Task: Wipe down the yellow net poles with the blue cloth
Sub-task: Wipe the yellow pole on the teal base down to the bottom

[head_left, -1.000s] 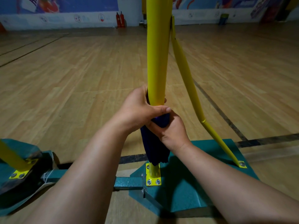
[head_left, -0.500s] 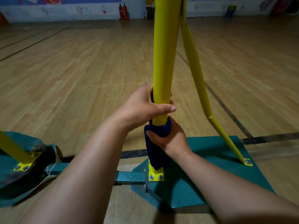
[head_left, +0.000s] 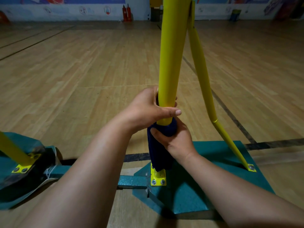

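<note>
Dim, warm indoor light falls from above, brightest on the mid floor [head_left: 92,66] and on the upper pole [head_left: 172,51], which carries a soft sheen along its length. The frame darkens toward the corners, where the forearms and green base [head_left: 213,186] lie in shadow. Wide-angle distortion bends the floor lines outward at the edges, and the far wall [head_left: 65,10] is soft and noisy.

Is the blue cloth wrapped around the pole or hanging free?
Wrapped: the blue cloth encircles the yellow pole, gripped by the right hand.
</note>
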`<state>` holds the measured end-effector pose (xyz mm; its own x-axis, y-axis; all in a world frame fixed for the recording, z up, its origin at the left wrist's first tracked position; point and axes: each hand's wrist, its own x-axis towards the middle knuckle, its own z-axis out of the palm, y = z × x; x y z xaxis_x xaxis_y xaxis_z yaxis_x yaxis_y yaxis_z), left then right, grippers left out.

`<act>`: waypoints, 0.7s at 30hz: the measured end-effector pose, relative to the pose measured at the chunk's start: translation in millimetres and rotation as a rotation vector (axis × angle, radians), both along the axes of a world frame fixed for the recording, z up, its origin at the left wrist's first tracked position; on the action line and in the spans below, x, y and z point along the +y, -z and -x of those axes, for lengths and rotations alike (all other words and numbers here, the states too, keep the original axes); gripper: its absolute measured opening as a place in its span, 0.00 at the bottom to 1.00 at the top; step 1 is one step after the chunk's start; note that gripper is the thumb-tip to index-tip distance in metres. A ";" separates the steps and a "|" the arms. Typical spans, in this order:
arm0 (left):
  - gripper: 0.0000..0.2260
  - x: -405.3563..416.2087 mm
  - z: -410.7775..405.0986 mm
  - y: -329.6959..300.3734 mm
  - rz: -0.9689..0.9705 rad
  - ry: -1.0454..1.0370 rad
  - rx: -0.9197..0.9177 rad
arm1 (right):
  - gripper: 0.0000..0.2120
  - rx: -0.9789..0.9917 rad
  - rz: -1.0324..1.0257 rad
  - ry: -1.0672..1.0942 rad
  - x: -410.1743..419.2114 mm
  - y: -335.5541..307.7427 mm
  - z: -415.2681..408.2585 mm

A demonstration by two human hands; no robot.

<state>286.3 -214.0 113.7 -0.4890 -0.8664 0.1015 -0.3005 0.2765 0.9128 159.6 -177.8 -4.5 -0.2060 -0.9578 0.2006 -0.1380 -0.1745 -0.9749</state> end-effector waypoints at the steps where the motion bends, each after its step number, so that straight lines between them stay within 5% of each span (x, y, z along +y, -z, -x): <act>1: 0.19 -0.8 -0.4 -0.3 0.004 0.004 0.002 | 0.24 -0.014 0.028 -0.001 -2.0 -5.6 -0.3; 10: 0.20 -3.3 -1.6 0.9 -0.061 0.071 0.067 | 0.20 0.013 0.116 0.030 -6.3 -3.5 -4.0; 21: 0.19 -0.2 -0.5 1.5 -0.060 0.063 0.051 | 0.23 -0.011 -0.069 0.043 3.7 50.7 -9.5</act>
